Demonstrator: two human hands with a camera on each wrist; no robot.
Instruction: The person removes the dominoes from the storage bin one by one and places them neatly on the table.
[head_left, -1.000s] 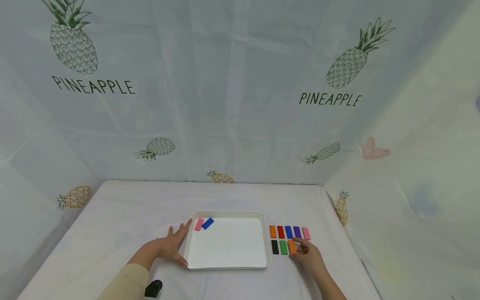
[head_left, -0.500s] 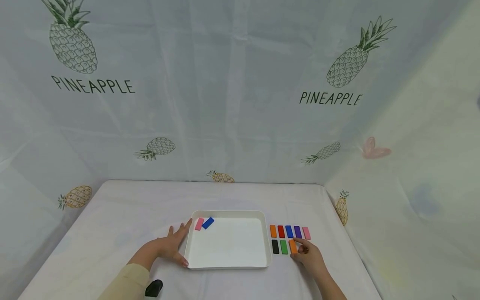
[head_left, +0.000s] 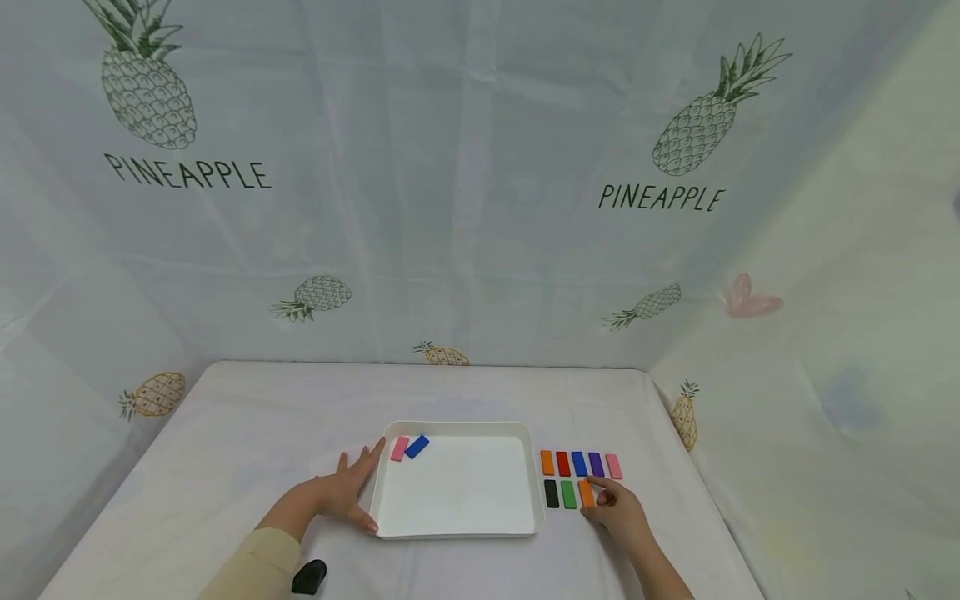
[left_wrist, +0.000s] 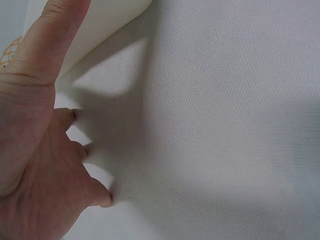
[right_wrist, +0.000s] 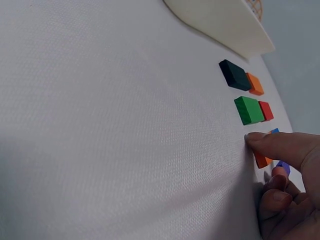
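Note:
My left hand (head_left: 345, 490) lies with spread fingers along the left side of a shallow white tray (head_left: 465, 492); thumb and index fingertip meet its wall. In the left wrist view the thumb (left_wrist: 55, 30) runs along the tray's edge. Inside the tray's far left corner are a pink block (head_left: 399, 448) and a blue block (head_left: 417, 447). Right of the tray, my right hand (head_left: 621, 510) pinches an orange block (head_left: 586, 492) by its two ends, between thumb and index finger. That block sits at the right end of the near row, partly hidden by the thumb in the right wrist view.
Beside the orange block stand a green block (head_left: 567, 494) and a black block (head_left: 551, 493). The row behind has orange (head_left: 547, 462), red (head_left: 562, 463), blue (head_left: 579, 463), purple (head_left: 596, 464) and pink blocks (head_left: 614, 466). A black object (head_left: 308, 577) lies near the left sleeve.

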